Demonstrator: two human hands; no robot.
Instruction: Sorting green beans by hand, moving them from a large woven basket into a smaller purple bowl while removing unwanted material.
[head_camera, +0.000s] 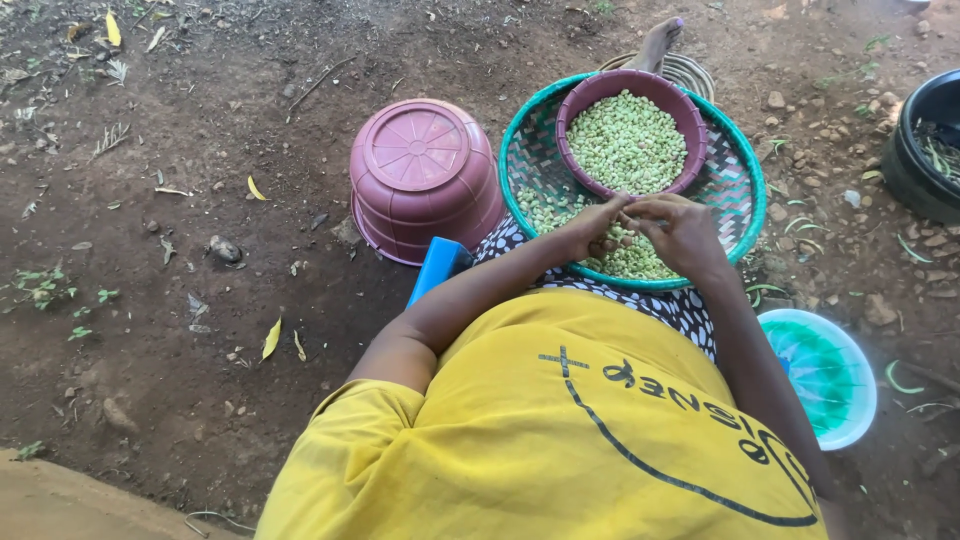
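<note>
Beans (628, 257) lie heaped in the woven basket (735, 205) on my lap; my left hand (592, 228) and right hand (680, 228) both pinch one (fingers curled tight). I'd work low over the basket, so nothing drops on dirt.

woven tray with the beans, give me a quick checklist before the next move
1. Left hand and right hand meet over the woven tray: ok.
2. What the fingers pinch: cannot tell, too small.
3. Maroon bowl sits inside the tray, heaped with pale green beans: ok.
4. Loose beans lie on the tray near the hands: ok.
5. Upturned maroon basin sits apart, left of the tray: ok.
6. Teal bowl by the right arm, contents: cannot tell.
</note>
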